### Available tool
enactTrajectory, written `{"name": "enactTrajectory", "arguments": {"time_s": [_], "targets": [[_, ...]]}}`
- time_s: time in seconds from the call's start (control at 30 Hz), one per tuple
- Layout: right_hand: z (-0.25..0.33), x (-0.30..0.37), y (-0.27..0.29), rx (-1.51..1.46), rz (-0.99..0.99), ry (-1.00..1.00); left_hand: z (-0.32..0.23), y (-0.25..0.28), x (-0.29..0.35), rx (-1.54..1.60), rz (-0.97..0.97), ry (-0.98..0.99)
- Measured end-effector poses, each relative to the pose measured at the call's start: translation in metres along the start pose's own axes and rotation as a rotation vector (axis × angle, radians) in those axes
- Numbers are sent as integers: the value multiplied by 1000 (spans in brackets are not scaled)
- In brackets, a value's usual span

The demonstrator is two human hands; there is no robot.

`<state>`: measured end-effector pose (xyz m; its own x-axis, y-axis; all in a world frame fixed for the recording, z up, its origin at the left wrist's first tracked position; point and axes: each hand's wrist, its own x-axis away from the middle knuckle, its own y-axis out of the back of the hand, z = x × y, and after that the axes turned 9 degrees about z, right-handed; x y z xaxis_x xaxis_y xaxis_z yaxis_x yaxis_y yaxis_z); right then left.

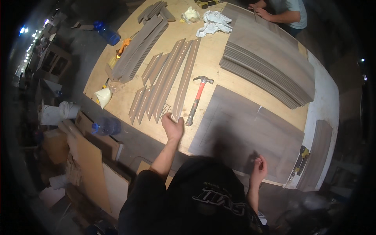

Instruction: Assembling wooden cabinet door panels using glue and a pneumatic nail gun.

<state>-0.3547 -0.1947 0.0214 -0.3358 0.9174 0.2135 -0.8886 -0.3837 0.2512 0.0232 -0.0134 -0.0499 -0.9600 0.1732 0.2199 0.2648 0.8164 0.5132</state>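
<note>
- left hand (173, 127)?
- at the near end of a long grey-brown wooden strip (187, 78), left of the red-handled steel claw hammer (197, 96); clamped or merely touching, i cannot tell.
- right hand (259, 168)?
- over the near part of the flat grey-brown rectangular panel (239, 117), fingers bent; whether they hold anything is unclear.
- why lay the strip near-to-far?
- presumably to leave one end within reach, at the light wooden tabletop's (213, 51) near edge.

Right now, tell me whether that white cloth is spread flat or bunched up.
Bunched up: the white cloth lies in uneven, creased folds on the tabletop, not smoothed out.
</note>
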Motion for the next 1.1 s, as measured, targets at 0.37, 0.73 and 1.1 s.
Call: {"name": "enactTrajectory", "arguments": {"time_s": [0.37, 0.73, 1.1], "targets": [[22, 11, -49, -39, 113, 41, -58, 9, -73, -671, 346, -175], [20, 4, -65, 255, 219, 399, -84, 30, 20, 543, 1080, 147], [172, -5, -20, -5, 297, 296, -179, -52, 173, 308, 1492, -442]]}}
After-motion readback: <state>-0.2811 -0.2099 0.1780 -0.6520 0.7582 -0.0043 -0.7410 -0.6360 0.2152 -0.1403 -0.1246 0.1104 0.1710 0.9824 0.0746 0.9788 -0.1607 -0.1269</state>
